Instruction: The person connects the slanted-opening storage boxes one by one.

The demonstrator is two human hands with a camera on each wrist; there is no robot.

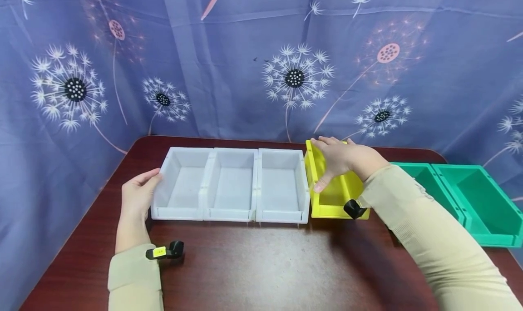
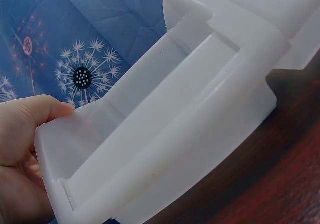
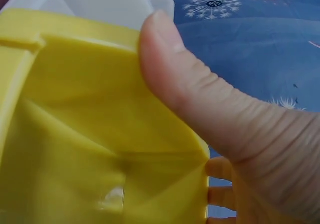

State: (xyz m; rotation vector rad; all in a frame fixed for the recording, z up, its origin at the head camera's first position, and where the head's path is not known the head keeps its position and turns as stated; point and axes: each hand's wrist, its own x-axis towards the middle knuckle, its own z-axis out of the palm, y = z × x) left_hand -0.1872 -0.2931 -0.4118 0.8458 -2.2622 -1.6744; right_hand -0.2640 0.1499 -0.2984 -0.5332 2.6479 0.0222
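Three white bins stand side by side in a row; the leftmost white bin (image 1: 181,184) (image 2: 175,119) has my left hand (image 1: 140,188) (image 2: 20,134) lying against its outer left wall, with the thumb tip at the rim. A yellow bin (image 1: 335,199) (image 3: 75,109) stands just right of the white row. My right hand (image 1: 327,163) grips its left wall near the back corner. The thumb (image 3: 190,84) presses the inside of the wall and the fingers curl over the outside.
Two green bins (image 1: 482,202) stand joined at the right end of the dark wooden table (image 1: 261,265). A blue dandelion-print cloth (image 1: 245,52) hangs close behind and around the table's far and left edges.
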